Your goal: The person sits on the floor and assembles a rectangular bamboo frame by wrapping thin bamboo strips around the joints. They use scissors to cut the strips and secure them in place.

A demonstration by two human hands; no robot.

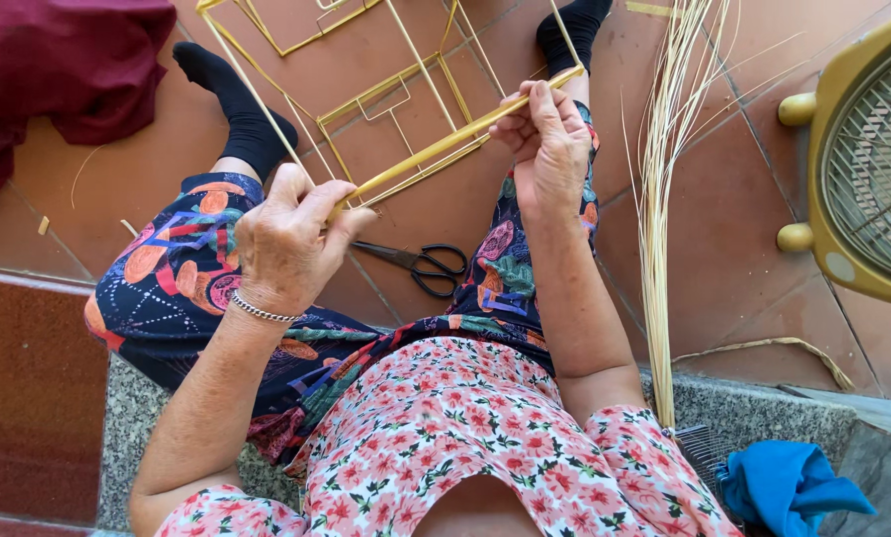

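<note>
Looking down from the head camera, a yellow wrapped rod [445,142] of a wire frame [386,99] runs slantwise between both hands, above the lap. The left hand [288,239] pinches the rod's lower end, fingers closed around it, a bracelet [262,311] at the wrist. The right hand [545,139] grips the rod's upper end, fingers curled over it. The rest of the frame spreads over the tiled floor [744,249] between two black-socked feet. Black scissors [421,264] lie on the floor just below the rod, between the knees. A bundle of pale straw [659,199] lies near the right arm, beside a yellow fan [863,159]. A blue cloth [789,482] sits at the lower right corner.
</note>
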